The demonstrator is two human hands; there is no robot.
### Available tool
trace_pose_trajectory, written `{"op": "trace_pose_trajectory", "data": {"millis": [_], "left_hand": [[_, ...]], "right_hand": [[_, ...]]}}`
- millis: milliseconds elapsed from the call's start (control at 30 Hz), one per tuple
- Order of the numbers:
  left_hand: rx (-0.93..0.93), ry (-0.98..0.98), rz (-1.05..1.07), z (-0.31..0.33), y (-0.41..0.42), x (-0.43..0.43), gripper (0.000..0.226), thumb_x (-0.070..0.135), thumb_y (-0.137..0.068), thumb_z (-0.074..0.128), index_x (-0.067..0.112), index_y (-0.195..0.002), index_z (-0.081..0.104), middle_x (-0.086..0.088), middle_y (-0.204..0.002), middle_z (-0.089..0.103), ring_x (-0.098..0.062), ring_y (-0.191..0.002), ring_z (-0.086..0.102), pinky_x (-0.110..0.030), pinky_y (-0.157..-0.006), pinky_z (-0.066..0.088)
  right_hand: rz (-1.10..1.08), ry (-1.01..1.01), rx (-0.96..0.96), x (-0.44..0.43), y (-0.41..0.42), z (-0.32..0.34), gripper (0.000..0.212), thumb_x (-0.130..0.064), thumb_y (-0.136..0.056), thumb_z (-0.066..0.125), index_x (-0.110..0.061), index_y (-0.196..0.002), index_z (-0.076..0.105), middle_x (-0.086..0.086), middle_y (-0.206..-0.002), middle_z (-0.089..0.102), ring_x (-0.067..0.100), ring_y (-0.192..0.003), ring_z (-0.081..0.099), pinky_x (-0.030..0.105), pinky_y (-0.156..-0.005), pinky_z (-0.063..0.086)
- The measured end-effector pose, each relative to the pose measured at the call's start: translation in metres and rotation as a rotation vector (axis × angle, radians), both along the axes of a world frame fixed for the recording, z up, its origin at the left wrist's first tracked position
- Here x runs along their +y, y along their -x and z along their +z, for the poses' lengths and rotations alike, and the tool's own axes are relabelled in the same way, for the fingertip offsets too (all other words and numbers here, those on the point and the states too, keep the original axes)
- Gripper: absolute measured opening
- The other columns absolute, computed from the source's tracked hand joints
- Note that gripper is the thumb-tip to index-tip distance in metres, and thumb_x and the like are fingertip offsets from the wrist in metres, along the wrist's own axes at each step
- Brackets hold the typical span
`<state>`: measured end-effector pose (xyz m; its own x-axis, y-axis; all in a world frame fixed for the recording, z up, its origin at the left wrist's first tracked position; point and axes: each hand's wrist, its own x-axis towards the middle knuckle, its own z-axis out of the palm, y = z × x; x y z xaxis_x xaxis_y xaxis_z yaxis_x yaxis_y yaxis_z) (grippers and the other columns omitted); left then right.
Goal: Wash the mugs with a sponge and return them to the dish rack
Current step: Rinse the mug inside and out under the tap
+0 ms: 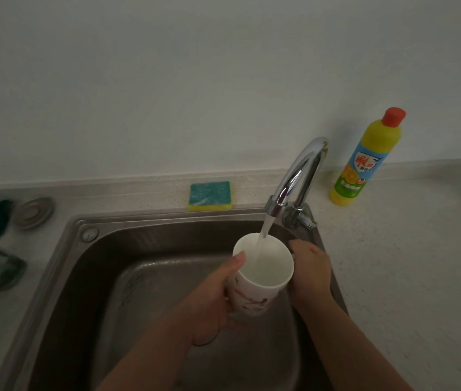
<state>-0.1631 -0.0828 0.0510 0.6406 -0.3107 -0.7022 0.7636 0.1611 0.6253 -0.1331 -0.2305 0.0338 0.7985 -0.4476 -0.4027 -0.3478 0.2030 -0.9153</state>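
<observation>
Two bare hands and two bare forearms are all that shows of the person. The left forearm (153,342) and the right forearm (345,340) are uncovered along the whole length in view, from the bottom edge of the picture up to the wrists. One thing is worn: a thin dark band (205,344), much like a hair tie, looped loosely round the wrist just below the left hand (218,294). That hand's thumbnail (241,256) is short and plain. The right hand (311,275) shows its back and thumb, smooth in the dim light.

Countertop (393,249) bears sponge (210,195), detergent bottle (364,162), sink plug (33,213).
</observation>
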Motion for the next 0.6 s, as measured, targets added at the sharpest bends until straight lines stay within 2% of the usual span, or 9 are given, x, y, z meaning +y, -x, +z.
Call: {"op": "trace_pose_trajectory", "data": {"millis": [67,100,167,267,333,433,533,600], "left_hand": [[-0.002,0.022,0.053,-0.002,-0.001,-0.004,0.043,0.051,-0.072,0.057,0.021,-0.102,0.064,-0.009,-0.09,0.073,-0.028,-0.09,0.067,-0.039,-0.07,0.057],[0.003,0.034,0.091,-0.003,-0.002,-0.005,0.037,0.046,-0.076,0.056,0.02,-0.101,0.063,-0.008,-0.082,0.074,-0.027,-0.084,0.068,-0.034,-0.063,0.056],[0.008,0.049,0.147,-0.005,-0.003,-0.008,0.024,0.038,-0.086,0.051,0.02,-0.1,0.061,-0.01,-0.08,0.072,-0.027,-0.08,0.067,-0.032,-0.058,0.055],[0.002,0.078,0.193,-0.009,-0.005,-0.009,0.021,0.035,-0.093,0.045,0.02,-0.097,0.058,-0.008,-0.07,0.074,-0.024,-0.069,0.069,-0.03,-0.053,0.055],[-0.001,0.087,0.201,-0.01,-0.005,-0.009,0.02,0.035,-0.094,0.043,0.02,-0.098,0.056,-0.006,-0.065,0.073,-0.023,-0.067,0.07,-0.031,-0.055,0.057],[0.001,0.063,0.199,-0.011,-0.006,-0.008,0.02,0.036,-0.093,0.043,0.022,-0.1,0.056,-0.006,-0.069,0.074,-0.025,-0.074,0.07,-0.035,-0.063,0.055],[-0.001,0.018,0.178,-0.009,-0.008,-0.007,0.019,0.035,-0.092,0.045,0.022,-0.099,0.057,-0.011,-0.089,0.069,-0.029,-0.087,0.065,-0.038,-0.069,0.054],[-0.02,-0.016,0.163,-0.008,-0.008,-0.006,0.016,0.035,-0.093,0.046,0.023,-0.097,0.056,-0.011,-0.095,0.063,-0.028,-0.086,0.064,-0.04,-0.077,0.051]], "right_hand": [[0.045,0.047,0.027,-0.005,-0.003,-0.002,0.023,-0.014,-0.09,0.056,-0.001,-0.072,0.064,0.008,-0.06,0.053,0.019,-0.056,0.049,0.031,-0.058,0.042],[0.097,0.053,0.048,-0.008,-0.005,-0.004,0.033,-0.022,-0.091,0.055,-0.005,-0.064,0.062,0.008,-0.056,0.052,0.019,-0.055,0.048,0.032,-0.06,0.041],[0.204,0.001,0.118,-0.014,-0.014,-0.007,0.043,-0.036,-0.094,0.049,-0.012,-0.06,0.059,0.008,-0.058,0.057,0.021,-0.061,0.053,0.037,-0.069,0.043],[0.236,-0.222,0.249,-0.026,-0.035,-0.012,0.038,-0.041,-0.096,0.045,-0.007,-0.098,0.062,0.011,-0.094,0.067,0.025,-0.089,0.062,0.039,-0.079,0.049],[0.19,-0.441,0.239,-0.037,-0.049,-0.011,0.036,-0.035,-0.095,0.047,-0.006,-0.115,0.053,0.014,-0.111,0.064,0.029,-0.103,0.06,0.039,-0.082,0.048],[0.004,-0.727,0.121,-0.047,-0.062,-0.006,0.035,-0.014,-0.093,0.048,-0.001,-0.126,0.047,0.017,-0.114,0.064,0.029,-0.115,0.055,0.04,-0.096,0.041],[-0.156,-0.936,0.024,-0.045,-0.068,-0.001,0.054,0.006,-0.084,0.044,-0.004,-0.137,0.037,0.021,-0.112,0.065,0.03,-0.108,0.059,0.042,-0.102,0.04],[-0.24,-1.024,-0.007,-0.047,-0.077,0.0,0.066,0.01,-0.078,0.044,-0.004,-0.141,0.031,0.026,-0.112,0.064,0.035,-0.105,0.061,0.045,-0.102,0.042]]}}
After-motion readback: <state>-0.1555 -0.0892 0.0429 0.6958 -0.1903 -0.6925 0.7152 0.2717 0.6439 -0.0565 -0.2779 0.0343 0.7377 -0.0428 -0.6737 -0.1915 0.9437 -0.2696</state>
